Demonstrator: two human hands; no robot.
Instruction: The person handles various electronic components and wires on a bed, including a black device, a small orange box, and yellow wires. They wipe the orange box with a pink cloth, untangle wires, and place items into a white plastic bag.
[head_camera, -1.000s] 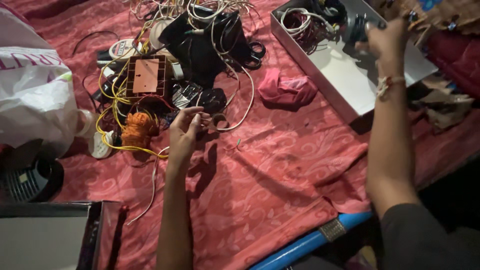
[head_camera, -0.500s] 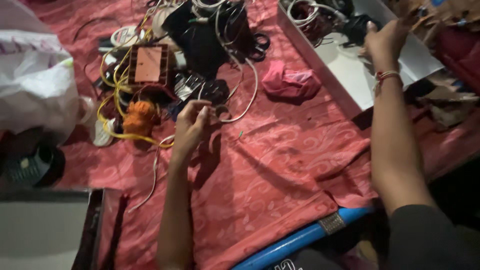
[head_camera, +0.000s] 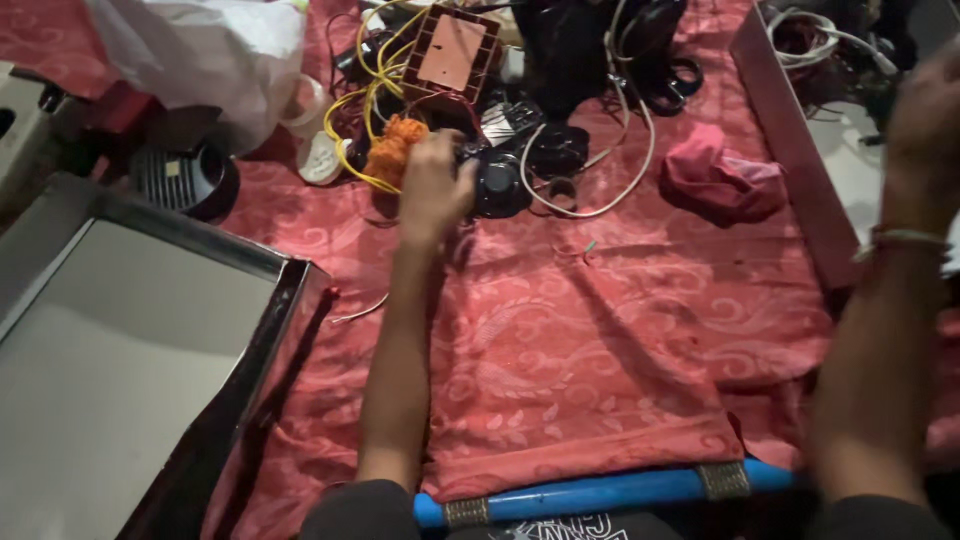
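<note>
Round black part (head_camera: 497, 186) under left hand (head_camera: 432, 190), beside orange wire coil (head_camera: 393, 147).

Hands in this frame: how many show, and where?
2. Left hand reaches into the wire pile beside the orange coil; right hand, blurred, is by the white box. None seem hidden.

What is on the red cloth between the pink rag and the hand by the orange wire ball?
In the head view, a white cable loop and small black round parts.
</note>
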